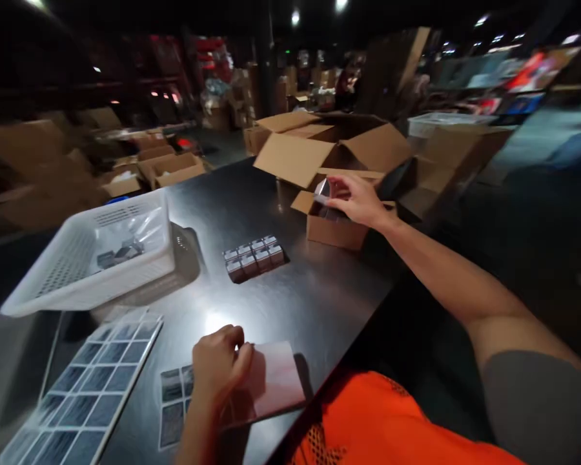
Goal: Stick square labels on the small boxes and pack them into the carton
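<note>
Over the open small cardboard box [336,232], my right hand [356,199] pinches a clear plastic piece [322,190], whose exact kind is unclear. My left hand [220,365] is closed, thumb and fingers curled together at the front of the table; anything inside them is hidden. Beneath and beside it lie a dark-patterned label sheet [172,407] and a pale pinkish pad or stack of paper [275,378]. Between the hands, small boxes [254,258] stand in two neat rows on the metal table [213,206].
A white plastic basket [91,284] with small grey items in clear plastic stands at left. A larger label sheet [101,368] lies before it. Behind the small carton stands a large open cardboard box [295,155]. More cartons [174,169] fill the background.
</note>
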`<move>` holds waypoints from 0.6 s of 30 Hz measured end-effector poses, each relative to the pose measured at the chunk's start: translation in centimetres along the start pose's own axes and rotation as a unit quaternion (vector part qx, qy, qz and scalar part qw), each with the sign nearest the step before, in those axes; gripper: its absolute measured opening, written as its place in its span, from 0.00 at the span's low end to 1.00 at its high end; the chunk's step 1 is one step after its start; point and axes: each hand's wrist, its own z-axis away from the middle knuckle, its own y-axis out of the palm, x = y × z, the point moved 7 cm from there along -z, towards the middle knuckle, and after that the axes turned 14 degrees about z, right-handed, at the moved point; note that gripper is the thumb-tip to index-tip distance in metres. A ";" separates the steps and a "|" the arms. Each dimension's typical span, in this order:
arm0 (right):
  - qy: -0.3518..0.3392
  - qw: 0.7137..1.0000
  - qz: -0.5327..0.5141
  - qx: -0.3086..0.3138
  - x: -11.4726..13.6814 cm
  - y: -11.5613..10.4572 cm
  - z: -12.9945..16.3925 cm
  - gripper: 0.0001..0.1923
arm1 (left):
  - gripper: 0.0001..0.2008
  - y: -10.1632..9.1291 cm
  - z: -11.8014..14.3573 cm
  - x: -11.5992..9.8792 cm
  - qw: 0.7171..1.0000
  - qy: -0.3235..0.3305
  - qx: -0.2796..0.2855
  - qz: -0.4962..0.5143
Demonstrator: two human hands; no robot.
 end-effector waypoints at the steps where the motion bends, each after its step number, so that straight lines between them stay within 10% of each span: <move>1: 0.009 0.999 0.035 -0.007 -1.9 -1.3 -0.6 0.28 | 0.14 0.1 0.2 0.1 1.000 0.014 0.000 -0.003; 7: 0.005 0.997 0.070 0.017 -7.7 -3.5 0.2 0.26 | 0.14 0.2 1.3 0.3 1.000 0.010 -0.013 -0.020; 18: -0.018 0.965 0.070 0.251 -5.4 1.7 1.1 0.09 | 0.11 0.6 0.7 0.4 1.000 0.017 -0.006 0.004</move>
